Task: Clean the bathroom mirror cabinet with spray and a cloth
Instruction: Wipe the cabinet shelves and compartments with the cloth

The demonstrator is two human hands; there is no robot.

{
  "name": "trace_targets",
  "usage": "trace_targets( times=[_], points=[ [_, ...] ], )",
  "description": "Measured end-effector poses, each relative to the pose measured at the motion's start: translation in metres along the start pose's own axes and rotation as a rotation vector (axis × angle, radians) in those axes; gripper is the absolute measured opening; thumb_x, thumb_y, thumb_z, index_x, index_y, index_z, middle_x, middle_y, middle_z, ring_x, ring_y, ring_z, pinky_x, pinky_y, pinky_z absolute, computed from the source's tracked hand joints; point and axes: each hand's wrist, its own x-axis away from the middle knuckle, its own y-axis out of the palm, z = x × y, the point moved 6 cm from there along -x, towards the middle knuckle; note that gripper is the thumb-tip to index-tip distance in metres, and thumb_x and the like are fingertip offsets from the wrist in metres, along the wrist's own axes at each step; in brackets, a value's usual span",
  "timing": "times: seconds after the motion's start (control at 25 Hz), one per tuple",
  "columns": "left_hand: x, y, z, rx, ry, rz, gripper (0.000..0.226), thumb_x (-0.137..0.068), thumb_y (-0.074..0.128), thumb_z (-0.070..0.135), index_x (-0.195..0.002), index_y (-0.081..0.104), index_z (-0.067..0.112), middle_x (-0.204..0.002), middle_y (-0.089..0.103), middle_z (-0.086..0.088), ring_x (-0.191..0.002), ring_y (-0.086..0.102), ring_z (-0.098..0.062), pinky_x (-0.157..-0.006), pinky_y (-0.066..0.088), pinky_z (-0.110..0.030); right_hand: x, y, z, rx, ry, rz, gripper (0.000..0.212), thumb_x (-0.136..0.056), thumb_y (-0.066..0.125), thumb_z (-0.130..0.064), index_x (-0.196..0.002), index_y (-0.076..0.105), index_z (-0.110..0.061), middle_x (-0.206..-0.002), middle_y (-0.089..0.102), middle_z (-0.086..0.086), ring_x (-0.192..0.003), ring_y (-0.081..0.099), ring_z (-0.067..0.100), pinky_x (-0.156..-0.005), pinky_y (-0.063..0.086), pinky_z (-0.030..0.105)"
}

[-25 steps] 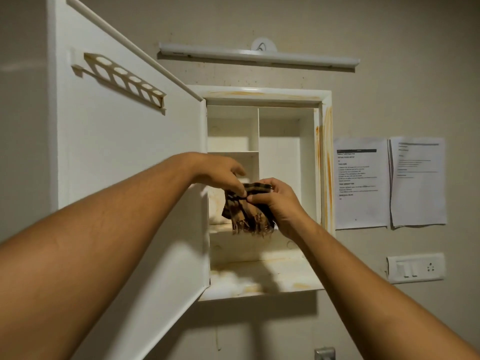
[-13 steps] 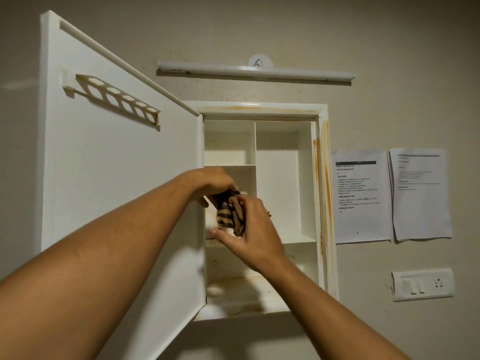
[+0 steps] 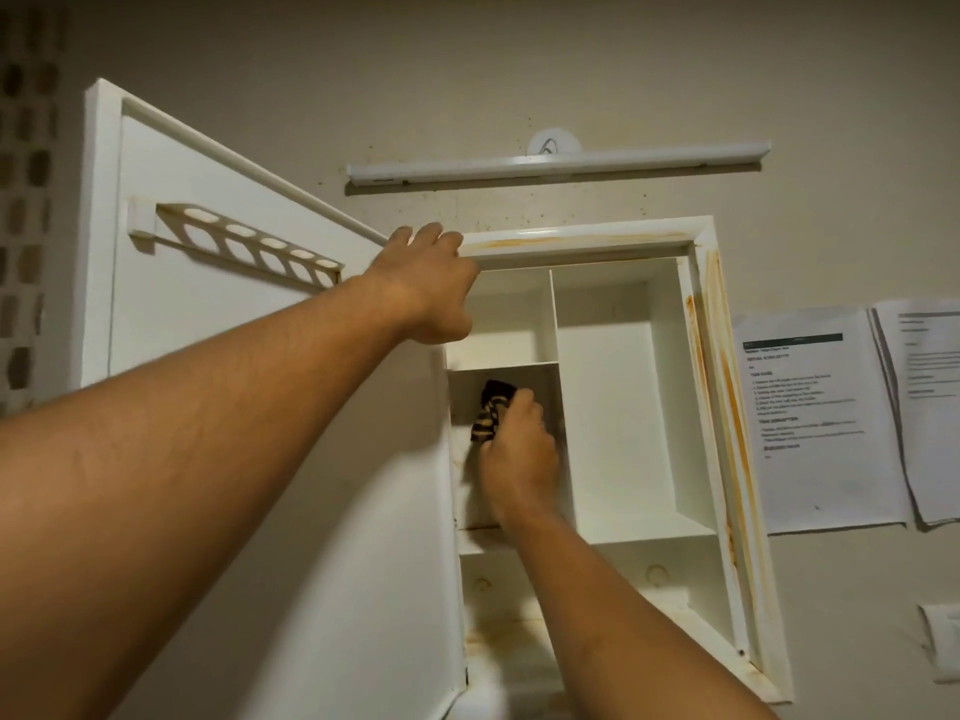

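1. Printed sheet point(image 3: 815, 418) on the wall, well off to the right of your right-hand fingers point(image 3: 521, 401): lines of text under a dark header bar, all too blurry to read.
2. More sheets point(image 3: 930, 407) just past it, further right. Same deal, nothing legible.
3. Tube light point(image 3: 556, 166) above and right of your left-hand fingers point(image 3: 431, 236) has a tiny mark near its left end. Can't make it out.

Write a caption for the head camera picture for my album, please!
The right hand holds a striped cloth inside the open cabinet while the left hand grips its top edge.
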Motion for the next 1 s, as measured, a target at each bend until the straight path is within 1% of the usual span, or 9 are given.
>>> trace_targets(
  times=[0.12, 0.24, 0.36, 0.44, 0.56, 0.64, 0.76, 0.92, 1.0],
  points=[
    [-0.001, 0.009, -0.01, -0.043, -0.01, -0.03, 0.093, -0.092, 0.062, 0.038, -0.165, 0.006, 0.02, -0.171, -0.003, -0.015, -0.158, -0.007, -0.034, -0.128, 0.005, -0.056, -0.019, 0.026, -0.007, -0.148, 0.049, 0.002, 0.038, -0.09, 0.065, -0.007, -0.122, 0.049, -0.017, -0.122, 0.059, 0.007, -0.109, 0.063, 0.034, -0.089, 0.057, 0.049],
    [-0.006, 0.011, -0.01, -0.064, -0.003, -0.03, 0.099, -0.093, 0.062, 0.039, -0.165, -0.003, 0.019, -0.172, -0.006, -0.014, -0.158, -0.007, -0.033, -0.128, 0.005, -0.055, -0.013, 0.042, -0.027, -0.027, -0.313, -0.156, 0.034, -0.094, 0.06, -0.014, -0.127, 0.053, -0.022, -0.119, 0.06, 0.004, -0.109, 0.06, 0.032, -0.088, 0.054, 0.045],
    [-0.01, 0.011, -0.012, -0.057, -0.019, -0.029, 0.102, -0.093, 0.063, 0.044, -0.164, -0.005, 0.018, -0.172, -0.003, -0.014, -0.158, -0.003, -0.033, -0.128, 0.006, -0.055, 0.02, 0.043, 0.004, 0.224, -0.61, -0.4, 0.056, -0.089, 0.069, -0.023, -0.14, 0.047, -0.027, -0.124, 0.061, 0.002, -0.109, 0.062, 0.028, -0.082, 0.053, 0.041],
    [-0.012, 0.013, -0.012, -0.067, -0.01, -0.038, 0.104, -0.092, 0.063, 0.045, -0.164, -0.006, 0.017, -0.172, -0.002, -0.015, -0.159, -0.001, -0.033, -0.128, 0.006, -0.055, 0.015, 0.035, 0.026, 0.317, -0.526, -0.357, 0.064, -0.084, 0.076, -0.021, -0.14, 0.045, -0.026, -0.126, 0.061, 0.003, -0.108, 0.064, 0.029, -0.084, 0.054, 0.041],
    [-0.012, 0.021, -0.009, -0.118, -0.008, -0.048, 0.105, -0.092, 0.062, 0.045, -0.164, -0.009, 0.017, -0.171, -0.005, -0.016, -0.159, -0.002, -0.033, -0.128, 0.004, -0.056, -0.027, 0.023, 0.002, 0.141, -0.239, -0.112, 0.05, -0.091, 0.067, -0.014, -0.137, 0.048, -0.02, -0.127, 0.06, 0.009, -0.112, 0.062, 0.036, -0.092, 0.052, 0.044],
    [-0.015, 0.022, -0.007, -0.104, -0.002, -0.043, 0.106, -0.092, 0.062, 0.045, -0.163, -0.011, 0.018, -0.171, -0.006, -0.016, -0.159, -0.002, -0.033, -0.128, 0.004, -0.056, -0.014, 0.037, -0.021, 0.109, -0.383, -0.174, 0.047, -0.093, 0.061, -0.016, -0.138, 0.048, -0.022, -0.128, 0.058, 0.009, -0.112, 0.061, 0.036, -0.09, 0.051, 0.045],
    [-0.015, 0.02, -0.007, -0.078, -0.005, -0.032, 0.108, -0.091, 0.064, 0.047, -0.163, -0.012, 0.019, -0.171, -0.005, -0.016, -0.159, 0.0, -0.034, -0.127, 0.003, -0.056, 0.034, 0.042, 0.008, 0.189, -0.598, -0.421, 0.068, -0.082, 0.075, -0.019, -0.142, 0.045, -0.027, -0.13, 0.058, 0.002, -0.111, 0.062, 0.03, -0.086, 0.055, 0.043],
    [-0.013, 0.025, -0.005, -0.144, 0.014, -0.014, 0.11, -0.09, 0.063, 0.05, -0.163, -0.013, 0.018, -0.171, -0.009, -0.017, -0.159, -0.004, -0.034, -0.127, 0.002, -0.057, -0.023, 0.017, 0.007, 0.217, -0.381, -0.142, 0.047, -0.087, 0.07, -0.014, -0.13, 0.051, -0.022, -0.118, 0.062, 0.006, -0.105, 0.065, 0.033, -0.082, 0.053, 0.042],
    [-0.013, 0.029, -0.004, -0.187, 0.036, -0.014, 0.114, -0.088, 0.063, 0.057, -0.162, -0.014, 0.018, -0.17, -0.011, -0.018, -0.158, -0.006, -0.034, -0.127, 0.002, -0.057, -0.031, 0.021, -0.01, 0.164, -0.343, -0.161, 0.043, -0.09, 0.065, -0.012, -0.129, 0.052, -0.022, -0.117, 0.061, 0.008, -0.103, 0.063, 0.036, -0.083, 0.052, 0.043]
  ],
)
